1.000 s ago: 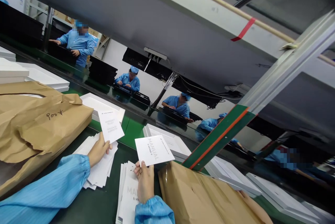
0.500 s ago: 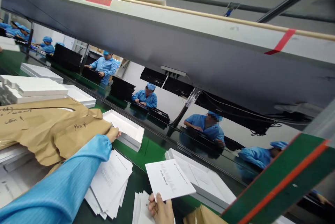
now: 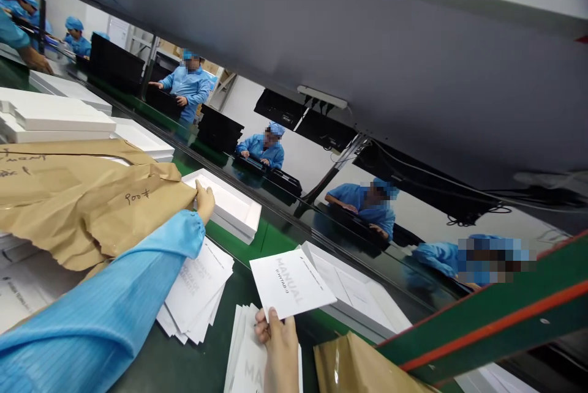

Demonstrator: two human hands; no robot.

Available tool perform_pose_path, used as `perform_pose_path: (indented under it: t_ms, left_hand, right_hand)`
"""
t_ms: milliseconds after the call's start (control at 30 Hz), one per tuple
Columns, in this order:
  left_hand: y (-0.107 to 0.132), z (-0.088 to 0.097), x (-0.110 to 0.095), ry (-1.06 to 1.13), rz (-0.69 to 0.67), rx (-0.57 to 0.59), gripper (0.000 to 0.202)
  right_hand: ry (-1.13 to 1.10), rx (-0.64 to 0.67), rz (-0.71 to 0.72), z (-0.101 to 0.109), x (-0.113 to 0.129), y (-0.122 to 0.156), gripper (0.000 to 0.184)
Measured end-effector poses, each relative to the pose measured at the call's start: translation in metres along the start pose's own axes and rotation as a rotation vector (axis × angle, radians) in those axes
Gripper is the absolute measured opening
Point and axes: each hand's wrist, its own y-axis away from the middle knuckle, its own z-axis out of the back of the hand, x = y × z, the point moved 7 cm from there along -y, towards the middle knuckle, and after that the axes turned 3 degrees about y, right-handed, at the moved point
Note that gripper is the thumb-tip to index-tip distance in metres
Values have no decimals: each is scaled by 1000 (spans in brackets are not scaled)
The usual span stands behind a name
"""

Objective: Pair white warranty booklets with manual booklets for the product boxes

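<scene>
My left hand [image 3: 204, 201], its blue sleeve reaching across from the lower left, is at the near left corner of an open white box [image 3: 232, 209], fingers bent at the rim. Part of its grip is hidden. My right hand [image 3: 278, 335] pinches a white manual [image 3: 291, 286] by its near edge, cover up, tilted above the bench. Below that hand is a stack of manuals [image 3: 243, 356]. Another fanned stack of white booklets [image 3: 197, 289] lies beside my left sleeve. A torn brown paper wrapper [image 3: 114, 209] is left of my left hand.
White boxes [image 3: 59, 114] are piled at left; another open box [image 3: 353, 286] lies behind the manual. A brown paper bag [image 3: 362, 368] and a green post with an orange stripe [image 3: 482, 313] stand at right. A shelf [image 3: 321, 32] overhangs. Co-workers sit across the line.
The view has tipped downward. My left hand has turned its fingers upward and shifted slightly along the box's corner. My right hand still holds the manual. A co-worker's hand has appeared at far left.
</scene>
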Motion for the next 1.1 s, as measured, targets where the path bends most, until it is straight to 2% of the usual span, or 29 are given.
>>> perform_pose_path:
  t_ms: [67, 133, 267, 367, 433, 533, 600, 733, 867, 1000, 1100]
  left_hand:
    - [11, -1, 0, -80, -58, -4, 40]
    - [26, -8, -3, -165, -131, 60, 38]
    - [67, -21, -7, -338, -260, 338, 25]
    - [99, -12, -1, -444, -298, 522, 22]
    - [112, 4, 5, -541, -306, 521, 33]
    - [117, 26, 18, -790, -296, 440, 45]
    - [115, 33, 23, -896, -287, 399, 44]
    - [108, 37, 23, -890, -277, 349, 38]
    - [104, 38, 25, -859, -231, 372, 32]
    - [105, 35, 26, -793, -273, 395, 34]
    - [107, 32, 27, -765, -299, 419, 32]
  right_hand:
    - [20, 13, 16, -3, 4, 2, 33]
    - [35, 33, 23, -6, 5, 4, 33]
    - [60, 72, -2, -8, 6, 5, 34]
    - [94, 110, -22, -10, 12, 8, 35]
    - [119, 125, -18, -12, 21, 13, 31]
    - [149, 131, -5, -16, 36, 21, 27]
    - [172, 139, 0, -17, 43, 23, 27]
    - [232, 114, 4, -10, 53, 14, 32]
    - [218, 139, -24, -18, 64, -17, 31]
    - [108, 245, -101, -49, 67, -61, 22]
    - [106, 281, -144, -71, 58, -95, 15]
